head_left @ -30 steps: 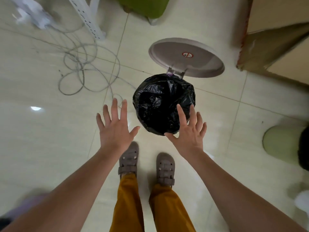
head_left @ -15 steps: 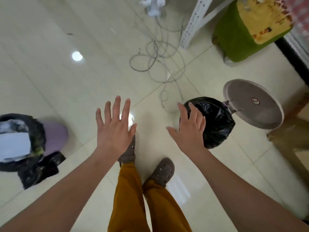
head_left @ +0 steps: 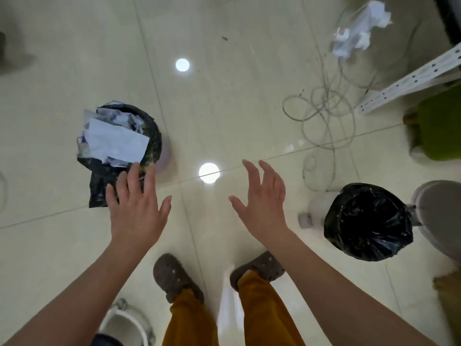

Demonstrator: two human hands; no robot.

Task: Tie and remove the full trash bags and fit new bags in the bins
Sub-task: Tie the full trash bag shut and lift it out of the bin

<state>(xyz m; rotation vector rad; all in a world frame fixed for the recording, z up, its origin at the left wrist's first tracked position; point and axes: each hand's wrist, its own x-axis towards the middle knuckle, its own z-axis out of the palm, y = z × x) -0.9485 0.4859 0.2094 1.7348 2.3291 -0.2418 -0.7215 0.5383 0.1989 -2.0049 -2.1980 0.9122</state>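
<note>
Full bin: a small pale lilac round bin (head_left: 165, 156) lined with a thin black plastic trash bag (head_left: 104, 181) stands on the glossy cream tiled floor (head_left: 224, 108), ahead and to the left of the person.
Content: crumpled white paper sheets (head_left: 114, 141) rise above the rim, so I judge the load bulky but light.
Bag material: a soft, thin, slippery film; it can tear if it is pulled sharply against the rim or a paper corner.
Loose flap: one part of the bag hangs outside the bin on the near side, just under the left fingers.
Where to take hold: I would gather the folded-over edge all around the rim, beginning at this loose flap, then bring the edge together above the paper and knot it; lifting by a single corner could let paper spill.
Left hand (head_left: 136, 208): fingers straight and spread, holding nothing; it is over the near edge of the bag, but contact cannot be told.
Right hand (head_left: 262, 203): fingers apart and slightly bent, holding nothing, above bare floor, well apart from both bins.
Second bin: a pedal bin with a raised grey round lid (head_left: 439, 216) at the right has a black liner bag (head_left: 366, 221) that looks empty inside, so probably it is already fitted.
Risk: the light bin may lift together with the bag.
</note>
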